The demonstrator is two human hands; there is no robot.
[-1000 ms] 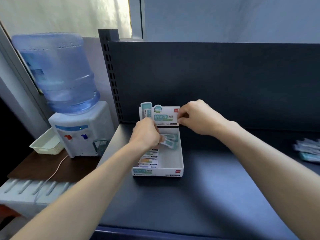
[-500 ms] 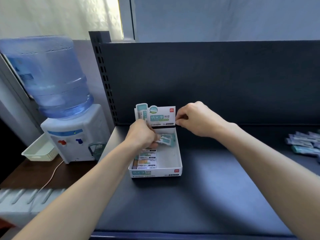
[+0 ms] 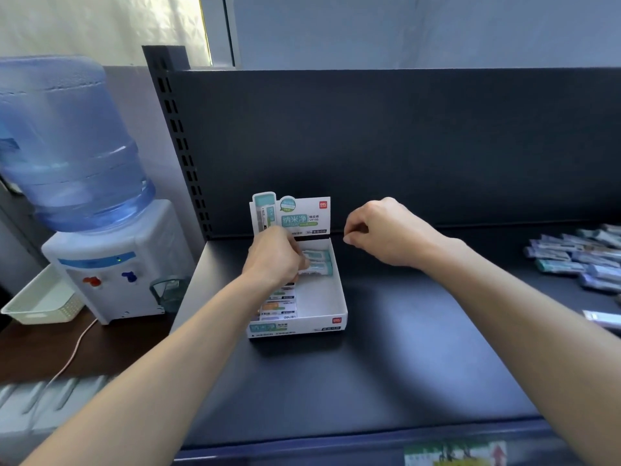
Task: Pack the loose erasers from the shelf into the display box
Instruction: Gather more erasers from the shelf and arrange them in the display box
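White plastic water dispenser (image 3: 111,264), left, stands off the dark shelf (image 3: 386,364). On the shelf the display box (image 3: 340,299) lies open, header card upright. The left hand (image 3: 274,255) reaches inside, fingers curled on teal erasers (image 3: 319,260) at the rear, presumably seating them in a row. The right hand (image 3: 383,233), curled and empty, hovers just beside the card. Loose erasers (image 3: 578,257) lie far right.
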